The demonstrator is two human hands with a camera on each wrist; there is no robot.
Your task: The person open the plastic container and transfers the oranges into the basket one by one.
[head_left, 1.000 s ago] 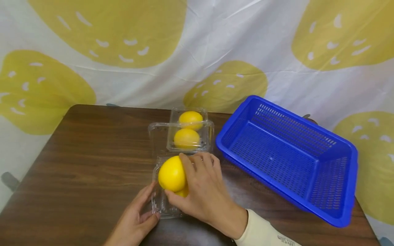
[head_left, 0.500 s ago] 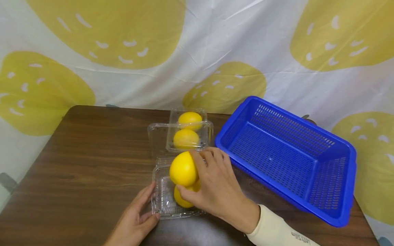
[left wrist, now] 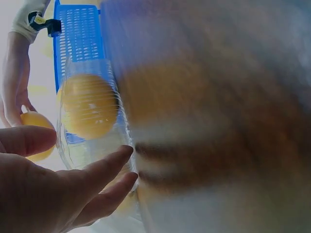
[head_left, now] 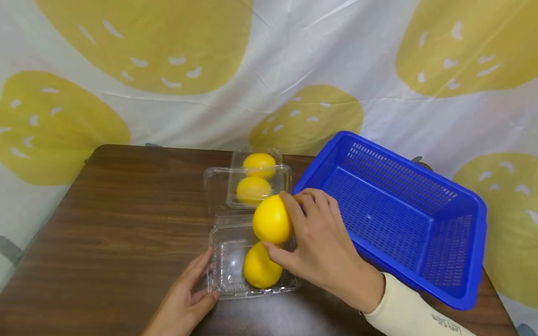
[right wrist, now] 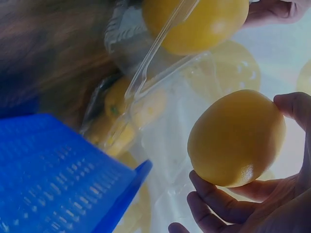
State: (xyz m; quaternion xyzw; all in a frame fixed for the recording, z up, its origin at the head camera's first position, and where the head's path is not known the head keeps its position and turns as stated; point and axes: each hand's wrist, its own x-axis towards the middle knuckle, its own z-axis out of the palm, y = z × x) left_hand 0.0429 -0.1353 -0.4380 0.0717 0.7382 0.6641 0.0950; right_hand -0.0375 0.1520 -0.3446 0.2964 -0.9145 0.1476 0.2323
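Head view: apparently early; the right hand [head_left: 325, 240] pinches one yellow fruit [head_left: 272, 218] raised clear of the open box [head_left: 229, 261], a second fruit [head_left: 261, 268] left inside, two more fruits [head_left: 259, 164] in the lidded box [head_left: 237, 159] beyond. Left wrist: left hand [left wrist: 68, 191] spread, fingertips against the open box. Right wrist: long axis of the held fruit seemingly slanted, thumb [right wrist: 290, 104] to fingertip [right wrist: 199, 182]; stem end indiscernible.
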